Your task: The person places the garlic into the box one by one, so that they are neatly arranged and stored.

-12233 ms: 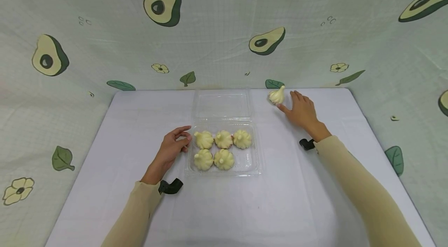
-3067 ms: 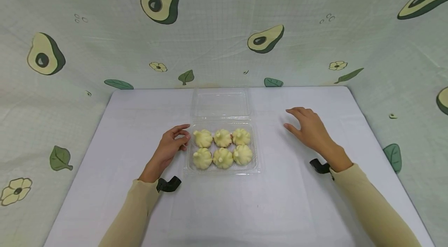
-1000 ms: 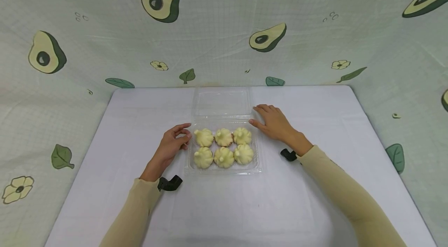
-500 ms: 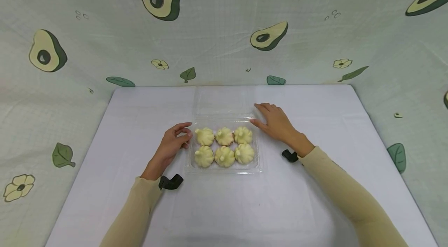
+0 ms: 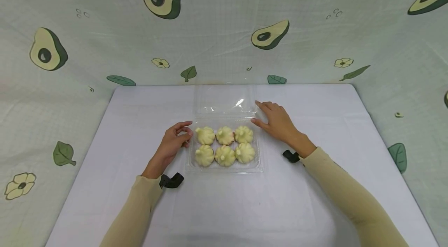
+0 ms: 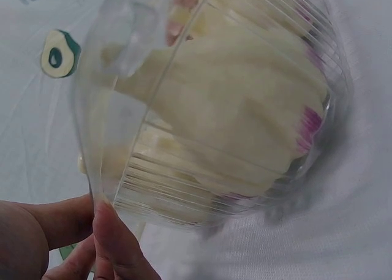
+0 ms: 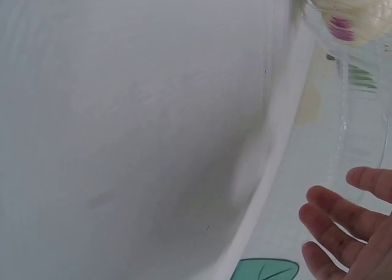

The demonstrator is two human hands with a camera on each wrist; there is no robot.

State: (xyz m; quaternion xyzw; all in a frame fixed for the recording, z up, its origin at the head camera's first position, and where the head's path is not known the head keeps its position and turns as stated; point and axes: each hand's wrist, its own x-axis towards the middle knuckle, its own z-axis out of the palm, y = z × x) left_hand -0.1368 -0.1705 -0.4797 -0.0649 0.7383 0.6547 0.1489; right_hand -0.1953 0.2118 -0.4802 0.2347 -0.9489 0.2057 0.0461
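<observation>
In the head view, a clear plastic clamshell box (image 5: pixel 224 170) holds two rows of garlic bulbs (image 5: pixel 225 155), white with purple patches in the wrist views. Its see-through lid (image 5: pixel 224 101) tilts up at the back, hinged behind the bulbs. At the left side my left hand (image 5: pixel 170 144) pinches the box rim between thumb and fingers, as the left wrist view confirms. My right hand (image 5: pixel 278 122) is at the lid's right edge near the hinge, its fingertips touching or very near the plastic. Those fingers (image 7: pixel 334 212) look extended in the right wrist view.
A white cloth covers the table (image 5: pixel 297 208). Behind it and at both sides hangs an avocado-print curtain (image 5: pixel 224 25), close to the lid's far edge. A black wrist camera (image 5: pixel 171 181) sits on the left wrist, another black camera (image 5: pixel 290 156) on the right.
Earlier a garlic bulb lay at the back right beside my right hand; it now sits in the box. The right hand has moved left to the lid, which has risen slightly. My left hand stays put.
</observation>
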